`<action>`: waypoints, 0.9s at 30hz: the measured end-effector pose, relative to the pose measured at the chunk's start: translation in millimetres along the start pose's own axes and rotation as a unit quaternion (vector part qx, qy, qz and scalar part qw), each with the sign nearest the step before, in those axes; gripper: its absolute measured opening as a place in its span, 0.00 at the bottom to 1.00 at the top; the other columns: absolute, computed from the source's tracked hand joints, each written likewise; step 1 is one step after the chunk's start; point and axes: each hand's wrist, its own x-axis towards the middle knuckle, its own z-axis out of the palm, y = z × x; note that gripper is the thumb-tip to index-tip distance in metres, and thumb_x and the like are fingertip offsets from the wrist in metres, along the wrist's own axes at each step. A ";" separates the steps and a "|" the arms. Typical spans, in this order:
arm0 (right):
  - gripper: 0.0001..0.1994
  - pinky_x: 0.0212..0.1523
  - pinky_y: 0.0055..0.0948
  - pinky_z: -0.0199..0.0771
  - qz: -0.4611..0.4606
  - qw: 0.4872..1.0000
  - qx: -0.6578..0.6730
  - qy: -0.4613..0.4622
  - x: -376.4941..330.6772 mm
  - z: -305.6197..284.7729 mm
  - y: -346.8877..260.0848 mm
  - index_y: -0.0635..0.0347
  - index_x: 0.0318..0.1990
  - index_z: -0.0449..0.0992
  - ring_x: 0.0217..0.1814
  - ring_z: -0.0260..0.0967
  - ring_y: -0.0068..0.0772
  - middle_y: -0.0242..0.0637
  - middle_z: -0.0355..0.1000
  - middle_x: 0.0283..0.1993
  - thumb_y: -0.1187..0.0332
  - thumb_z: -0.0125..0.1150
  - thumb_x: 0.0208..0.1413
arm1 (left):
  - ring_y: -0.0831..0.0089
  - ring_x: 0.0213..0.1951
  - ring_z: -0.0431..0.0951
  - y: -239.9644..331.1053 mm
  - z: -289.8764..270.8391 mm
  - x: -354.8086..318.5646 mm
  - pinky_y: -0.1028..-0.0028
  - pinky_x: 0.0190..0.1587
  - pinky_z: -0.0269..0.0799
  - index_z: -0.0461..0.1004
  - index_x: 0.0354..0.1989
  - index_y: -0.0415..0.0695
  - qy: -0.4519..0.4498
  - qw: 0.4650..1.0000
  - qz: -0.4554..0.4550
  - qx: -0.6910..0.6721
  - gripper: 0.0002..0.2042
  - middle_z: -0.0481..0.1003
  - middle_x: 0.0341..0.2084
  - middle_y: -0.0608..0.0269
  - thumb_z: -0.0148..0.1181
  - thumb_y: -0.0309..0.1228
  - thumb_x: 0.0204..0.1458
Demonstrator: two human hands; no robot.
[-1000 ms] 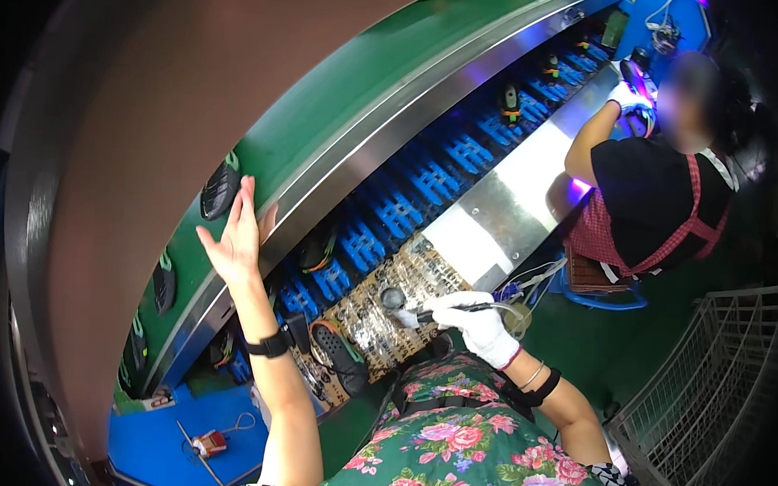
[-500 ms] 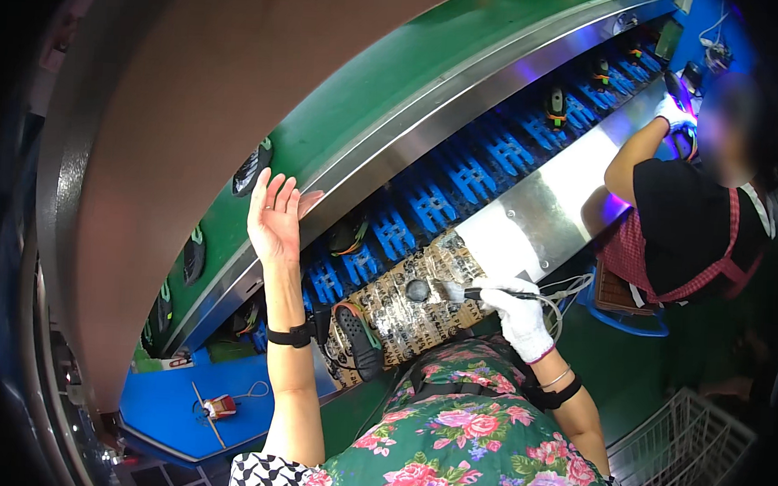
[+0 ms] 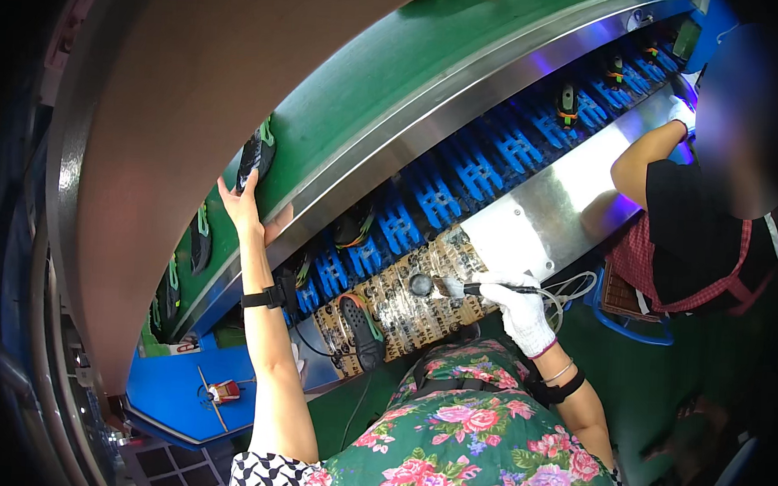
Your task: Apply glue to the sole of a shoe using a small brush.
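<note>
I count two hands of my own: my left hand, bare, up at the green upper belt, and my right hand, in one white glove, closed round one brush. One dark shoe sole sits at my left fingertips, and three more soles ride the same belt further down, so four there. One sole lies on the patterned work pad before me. On the blue fixtures I make out three shoes for certain; the far ones are too small to count. One other person works beside me. One wristband sits on each of my arms.
</note>
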 end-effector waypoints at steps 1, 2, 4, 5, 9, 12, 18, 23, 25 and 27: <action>0.12 0.40 0.23 0.77 0.001 1.000 0.004 0.002 0.5 -2.9 -2.2 0.69 0.47 0.83 0.35 0.78 0.25 0.40 0.83 0.39 0.80 0.65 0.55 | 0.53 0.64 0.66 3.1 9.1 -6.0 0.57 0.67 0.59 0.39 0.78 0.44 0.020 1.000 -0.009 0.010 0.59 0.57 0.68 0.35 0.79 0.41 0.44; 0.12 0.42 0.23 0.78 0.001 1.000 0.009 0.003 0.6 -5.2 -3.5 0.69 0.46 0.84 0.36 0.78 0.26 0.41 0.83 0.40 0.80 0.65 0.54 | 0.54 0.65 0.65 9.8 15.2 -12.5 0.58 0.68 0.57 0.38 0.78 0.44 0.040 0.999 -0.017 0.020 0.59 0.57 0.68 0.35 0.78 0.42 0.45; 0.11 0.43 0.22 0.78 -0.019 1.000 0.004 0.003 3.9 -6.7 -7.3 0.69 0.45 0.84 0.38 0.79 0.26 0.42 0.83 0.41 0.80 0.65 0.54 | 0.55 0.67 0.63 8.8 17.8 -9.6 0.58 0.69 0.55 0.39 0.78 0.43 0.057 0.997 0.010 0.041 0.58 0.55 0.69 0.34 0.78 0.42 0.46; 0.11 0.45 0.22 0.78 -0.034 0.999 -0.002 -0.002 5.9 -6.2 -6.5 0.69 0.44 0.84 0.40 0.80 0.26 0.43 0.83 0.42 0.80 0.65 0.54 | 0.56 0.68 0.61 9.9 14.6 -9.1 0.59 0.70 0.53 0.39 0.78 0.42 0.081 0.994 0.034 0.065 0.58 0.54 0.70 0.34 0.77 0.43 0.47; 0.11 0.43 0.23 0.79 -0.034 0.999 0.025 0.006 8.9 -19.7 -7.6 0.69 0.44 0.85 0.41 0.80 0.26 0.43 0.83 0.42 0.80 0.66 0.53 | 0.58 0.70 0.60 86.9 54.4 -23.5 0.63 0.69 0.55 0.50 0.76 0.41 -0.034 0.989 0.142 0.028 0.46 0.58 0.70 0.40 0.71 0.41 0.53; 0.11 0.42 0.23 0.80 -0.048 0.999 0.011 -0.004 12.2 -21.7 -11.8 0.69 0.45 0.84 0.40 0.80 0.27 0.43 0.83 0.43 0.80 0.66 0.54 | 0.60 0.67 0.65 128.0 105.7 0.4 0.62 0.68 0.58 0.55 0.75 0.44 -0.249 0.963 0.093 0.055 0.42 0.65 0.66 0.44 0.68 0.44 0.55; 0.11 0.50 0.26 0.80 -0.044 0.998 -0.050 -0.017 3.4 -21.7 -22.2 0.66 0.47 0.84 0.46 0.79 0.25 0.39 0.83 0.45 0.76 0.67 0.57 | 0.53 0.67 0.67 178.1 282.1 29.0 0.58 0.68 0.61 0.48 0.77 0.44 -0.428 0.851 0.190 0.236 0.50 0.63 0.67 0.37 0.68 0.54 0.52; 0.09 0.51 0.26 0.79 -0.045 0.998 -0.038 0.017 -9.0 -23.3 -25.8 0.65 0.43 0.85 0.46 0.79 0.26 0.40 0.83 0.44 0.75 0.68 0.56 | 0.45 0.69 0.63 146.6 386.5 103.3 0.61 0.70 0.59 0.42 0.78 0.42 -0.365 0.830 0.307 0.288 0.57 0.59 0.69 0.34 0.64 0.65 0.49; 0.08 0.51 0.26 0.78 -0.057 0.996 -0.062 0.034 -12.2 -27.9 -24.7 0.64 0.42 0.86 0.46 0.79 0.26 0.40 0.83 0.44 0.75 0.69 0.55 | 0.47 0.68 0.66 148.9 398.1 128.7 0.59 0.68 0.60 0.45 0.77 0.40 -0.385 0.824 0.234 0.345 0.55 0.65 0.66 0.34 0.64 0.64 0.50; 0.09 0.52 0.26 0.78 -0.051 0.997 -0.051 0.042 -11.0 -29.5 -31.0 0.64 0.42 0.86 0.46 0.79 0.26 0.39 0.83 0.44 0.74 0.69 0.55 | 0.61 0.40 0.80 142.5 392.4 148.9 0.63 0.45 0.75 0.69 0.59 0.37 -0.353 0.838 0.256 0.329 0.35 0.79 0.39 0.51 0.71 0.48 0.48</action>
